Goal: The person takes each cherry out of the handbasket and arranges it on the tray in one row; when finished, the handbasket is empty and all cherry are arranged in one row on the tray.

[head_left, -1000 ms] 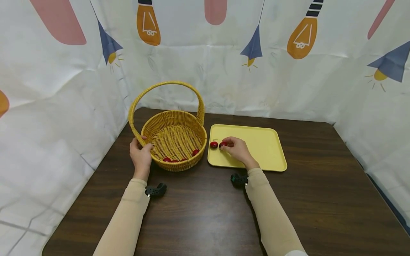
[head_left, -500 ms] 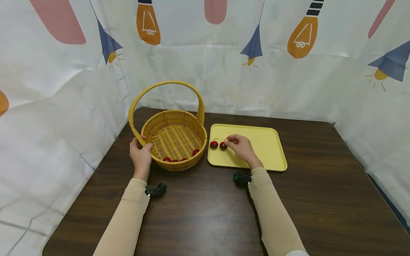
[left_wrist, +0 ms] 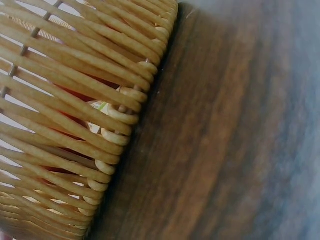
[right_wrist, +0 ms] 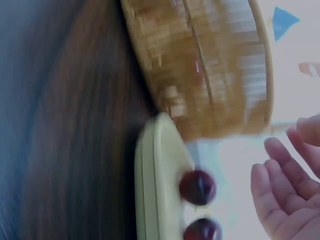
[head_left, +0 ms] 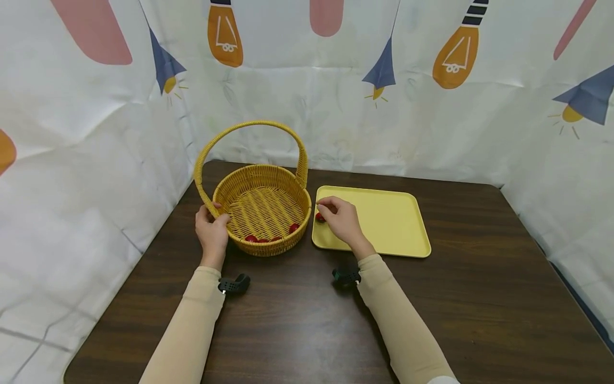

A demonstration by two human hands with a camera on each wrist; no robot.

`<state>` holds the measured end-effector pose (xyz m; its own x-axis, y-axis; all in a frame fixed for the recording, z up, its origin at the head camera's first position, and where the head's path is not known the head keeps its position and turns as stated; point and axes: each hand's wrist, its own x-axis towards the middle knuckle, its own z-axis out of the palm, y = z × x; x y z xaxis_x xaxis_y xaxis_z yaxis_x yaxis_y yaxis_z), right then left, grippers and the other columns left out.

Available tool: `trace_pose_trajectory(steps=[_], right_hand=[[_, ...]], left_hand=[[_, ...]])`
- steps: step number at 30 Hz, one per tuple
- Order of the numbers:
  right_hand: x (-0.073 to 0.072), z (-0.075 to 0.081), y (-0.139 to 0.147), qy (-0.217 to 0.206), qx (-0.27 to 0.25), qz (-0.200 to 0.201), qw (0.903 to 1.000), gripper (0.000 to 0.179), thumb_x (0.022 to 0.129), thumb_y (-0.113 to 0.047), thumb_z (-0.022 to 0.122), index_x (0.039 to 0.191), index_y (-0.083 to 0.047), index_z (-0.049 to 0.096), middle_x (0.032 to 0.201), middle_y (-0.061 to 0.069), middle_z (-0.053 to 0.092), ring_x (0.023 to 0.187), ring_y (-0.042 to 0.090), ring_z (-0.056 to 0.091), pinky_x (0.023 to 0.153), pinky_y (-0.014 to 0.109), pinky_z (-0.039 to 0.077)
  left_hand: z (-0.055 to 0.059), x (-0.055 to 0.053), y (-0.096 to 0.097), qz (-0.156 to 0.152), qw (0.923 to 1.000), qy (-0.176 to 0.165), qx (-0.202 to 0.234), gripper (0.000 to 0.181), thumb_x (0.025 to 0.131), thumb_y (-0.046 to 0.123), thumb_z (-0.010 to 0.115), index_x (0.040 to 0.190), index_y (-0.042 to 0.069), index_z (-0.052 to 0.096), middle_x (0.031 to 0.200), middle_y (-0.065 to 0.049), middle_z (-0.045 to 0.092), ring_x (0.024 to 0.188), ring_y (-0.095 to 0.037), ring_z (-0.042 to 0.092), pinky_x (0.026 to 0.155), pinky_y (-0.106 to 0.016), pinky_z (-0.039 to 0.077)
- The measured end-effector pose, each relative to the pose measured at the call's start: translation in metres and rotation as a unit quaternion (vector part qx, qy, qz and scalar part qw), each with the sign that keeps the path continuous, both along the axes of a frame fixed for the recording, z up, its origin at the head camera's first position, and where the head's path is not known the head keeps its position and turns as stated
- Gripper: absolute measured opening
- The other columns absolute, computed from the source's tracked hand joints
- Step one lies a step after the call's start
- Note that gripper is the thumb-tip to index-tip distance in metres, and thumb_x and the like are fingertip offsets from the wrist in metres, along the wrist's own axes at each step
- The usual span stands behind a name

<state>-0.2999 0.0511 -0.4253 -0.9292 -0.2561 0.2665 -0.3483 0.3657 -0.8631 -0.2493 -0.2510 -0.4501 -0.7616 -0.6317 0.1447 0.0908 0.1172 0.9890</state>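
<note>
My left hand [head_left: 211, 234] grips the yellow wicker basket [head_left: 273, 249] at its left side, where the handle meets the rim. Several red cherries [head_left: 251, 239] lie along the near inside of the basket. Over the left end of the yellow tray [head_left: 393, 224] hovers my right hand [head_left: 341, 220], fingers loosely bent. Beneath its fingertips a cherry [head_left: 320, 217] partly shows. In the right wrist view, two dark red cherries [right_wrist: 198, 187] sit side by side at the tray, apart from the hand [right_wrist: 285, 197], where no held thing shows. The left wrist view shows the basket's woven wall [left_wrist: 75, 100].
Basket and tray stand close together on a dark wooden table [head_left: 288, 330]. The basket's tall arched handle [head_left: 256, 123] rises over it. A white printed curtain [head_left: 307, 106] hangs behind the table and along its sides.
My right hand lets go of the right-hand cherry on the tray, rises off it and moves left, now covering it in the head view. My left hand stays on the basket.
</note>
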Motion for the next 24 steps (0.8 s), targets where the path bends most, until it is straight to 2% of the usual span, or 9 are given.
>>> trace_pose_trajectory(steps=[4,7,10,13,16,19,21,24], right_hand=[[0.011,0.005,-0.016,0.023,-0.055,0.021,0.9980,0.022,0.095,-0.016,0.063,0.109,-0.001,0.070,0.098,0.013,0.070,0.085,0.031,0.066,0.070,0.030,0.052],[0.018,0.007,-0.025,0.053,-0.079,0.029,0.9951,0.018,0.093,-0.013,0.065,0.107,-0.002,0.070,0.099,0.007,0.071,0.085,0.023,0.066,0.073,0.029,0.053],[0.021,0.007,-0.033,0.083,-0.077,0.035,0.9930,0.015,0.092,-0.011,0.066,0.104,-0.004,0.071,0.097,0.004,0.071,0.082,0.014,0.065,0.073,0.028,0.051],[0.022,0.010,-0.039,0.099,-0.055,0.048,0.9923,0.013,0.092,-0.009,0.066,0.103,-0.007,0.072,0.097,0.004,0.071,0.079,0.011,0.063,0.070,0.027,0.049],[0.020,0.015,-0.046,0.102,-0.003,0.072,0.9922,0.014,0.092,-0.009,0.065,0.104,-0.009,0.072,0.100,0.003,0.071,0.080,0.010,0.062,0.071,0.025,0.049],[0.016,0.022,-0.054,0.096,0.093,0.092,0.9867,0.017,0.092,-0.011,0.066,0.108,-0.009,0.072,0.106,0.001,0.070,0.088,0.010,0.063,0.079,0.027,0.051],[0.012,0.027,-0.060,0.101,0.177,0.101,0.9738,0.020,0.092,-0.013,0.065,0.111,-0.010,0.072,0.109,0.000,0.070,0.095,0.013,0.064,0.084,0.030,0.051],[0.006,0.030,-0.074,0.110,0.295,0.096,0.9443,0.024,0.092,-0.014,0.064,0.114,-0.013,0.072,0.112,0.000,0.070,0.101,0.016,0.064,0.085,0.034,0.052]], left_hand=[[0.000,-0.001,-0.001,-0.003,1.0000,-0.004,0.001,0.028,0.083,-0.001,0.056,0.110,0.005,0.057,0.103,0.004,0.041,0.087,-0.017,0.044,0.071,-0.031,0.036],[0.000,-0.001,-0.001,-0.003,1.0000,-0.004,0.005,0.027,0.083,-0.001,0.056,0.109,0.007,0.057,0.105,0.003,0.042,0.088,-0.016,0.044,0.072,-0.031,0.036],[0.000,-0.001,-0.001,-0.003,1.0000,-0.003,0.008,0.028,0.083,-0.001,0.056,0.111,0.005,0.057,0.106,0.002,0.042,0.088,-0.017,0.043,0.073,-0.031,0.036],[0.002,-0.001,-0.002,-0.002,0.9999,-0.002,0.010,0.029,0.083,-0.001,0.056,0.111,0.004,0.056,0.106,0.003,0.042,0.088,-0.017,0.043,0.072,-0.030,0.037],[0.001,0.001,-0.004,0.002,0.9999,-0.002,0.010,0.029,0.083,-0.002,0.056,0.111,0.003,0.056,0.106,0.004,0.043,0.087,-0.016,0.044,0.070,-0.028,0.038],[0.000,0.001,-0.004,-0.001,0.9999,-0.006,0.013,0.027,0.083,-0.002,0.056,0.109,0.005,0.056,0.105,0.004,0.042,0.086,-0.016,0.044,0.068,-0.028,0.038],[0.001,0.000,-0.003,-0.005,0.9999,-0.008,0.013,0.026,0.083,-0.002,0.055,0.108,0.005,0.056,0.104,0.004,0.042,0.085,-0.017,0.044,0.066,-0.027,0.039],[0.000,-0.001,-0.002,-0.009,0.9999,-0.006,0.013,0.026,0.083,-0.002,0.055,0.108,0.006,0.056,0.104,0.004,0.042,0.084,-0.017,0.044,0.064,-0.027,0.039]])
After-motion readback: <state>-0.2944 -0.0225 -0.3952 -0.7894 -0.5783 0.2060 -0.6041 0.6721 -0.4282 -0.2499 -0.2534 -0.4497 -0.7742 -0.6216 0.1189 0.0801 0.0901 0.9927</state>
